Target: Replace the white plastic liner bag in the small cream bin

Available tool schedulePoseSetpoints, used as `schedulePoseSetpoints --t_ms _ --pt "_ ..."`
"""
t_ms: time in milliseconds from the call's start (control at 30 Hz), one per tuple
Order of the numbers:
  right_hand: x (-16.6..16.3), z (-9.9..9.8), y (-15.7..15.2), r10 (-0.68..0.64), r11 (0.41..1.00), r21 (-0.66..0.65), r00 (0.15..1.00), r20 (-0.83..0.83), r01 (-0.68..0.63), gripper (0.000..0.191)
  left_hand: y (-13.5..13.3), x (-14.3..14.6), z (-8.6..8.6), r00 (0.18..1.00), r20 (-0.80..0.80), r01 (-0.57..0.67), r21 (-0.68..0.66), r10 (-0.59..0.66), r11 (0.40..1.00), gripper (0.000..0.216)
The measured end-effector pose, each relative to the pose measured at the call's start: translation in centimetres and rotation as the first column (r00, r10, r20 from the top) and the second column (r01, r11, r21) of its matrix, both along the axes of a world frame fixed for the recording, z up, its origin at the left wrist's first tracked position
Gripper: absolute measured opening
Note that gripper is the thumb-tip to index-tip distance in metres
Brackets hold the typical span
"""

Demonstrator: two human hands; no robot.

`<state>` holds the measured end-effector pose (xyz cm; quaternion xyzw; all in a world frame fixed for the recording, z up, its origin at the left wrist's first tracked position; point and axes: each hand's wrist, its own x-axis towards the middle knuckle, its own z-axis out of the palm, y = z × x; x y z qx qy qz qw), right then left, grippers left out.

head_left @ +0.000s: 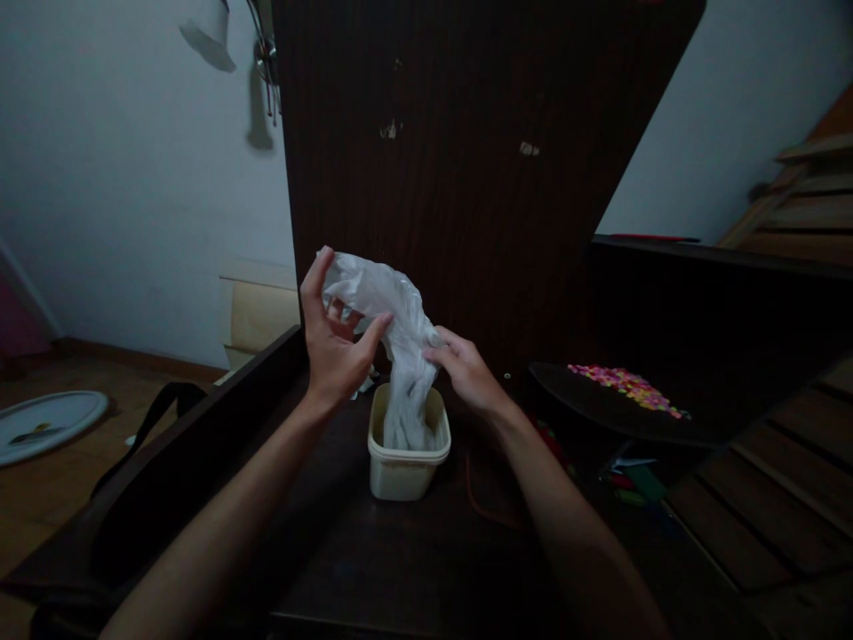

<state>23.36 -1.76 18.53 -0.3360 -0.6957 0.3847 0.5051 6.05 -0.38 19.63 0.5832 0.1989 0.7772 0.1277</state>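
A crumpled white plastic bag [403,320] is stretched up out of a cream plastic tub [403,476], its lower end hanging inside. My left hand [337,342] holds the bag's upper left end, with the index finger at its edge and the thumb against its front. Part of the left fingers is hidden by the bag. Between thumb and fingers of my right hand [466,369], the bag's right side is pinched just above the tub. The tub stands upright on a dark wooden surface [373,569].
Behind the tub rises a tall dark panel [453,178]. Many small colourful pieces [626,388] lie on a dark shelf at right. A low dark rail [200,436] runs along the left. A wall lamp [210,36] hangs at upper left, and a white round lid-like object [53,425] lies lower left.
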Motion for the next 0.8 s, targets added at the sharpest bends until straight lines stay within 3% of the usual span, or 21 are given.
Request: schedulePoseSetpoints --t_ms 233,333,433,567,700,800 --pt "3.5 -0.3 1.3 -0.216 0.976 0.028 0.975 -0.044 0.218 0.036 0.9 -2.9 1.2 0.987 0.029 -0.159 -0.026 0.160 0.987 0.022" --pt "4.8 -0.7 1.8 -0.291 0.956 0.023 0.955 -0.064 0.293 0.040 0.6 -3.9 1.7 0.979 -0.005 -0.202 -0.031 0.202 0.979 0.009" --pt "5.8 -0.6 1.6 -0.288 0.954 0.040 0.945 -0.152 0.297 0.037 -0.3 -4.9 1.9 0.989 -0.042 -0.145 -0.009 0.144 0.989 0.009" --pt "7.5 -0.6 0.0 -0.279 0.952 0.072 0.937 -0.209 0.299 0.030 -2.2 -6.9 1.2 0.997 -0.046 0.057 -0.028 -0.059 0.998 0.012" --pt "9.8 -1.7 -1.8 -0.154 0.984 0.090 0.988 -0.011 0.154 0.036 -4.5 -9.4 -1.4 0.973 -0.032 0.222 -0.157 -0.230 0.962 0.023" --pt "11.1 -3.3 -2.5 0.081 0.996 0.010 0.954 0.289 -0.087 0.027 -5.8 -10.6 -4.2 0.954 -0.218 0.123 -0.342 -0.206 0.931 0.021"
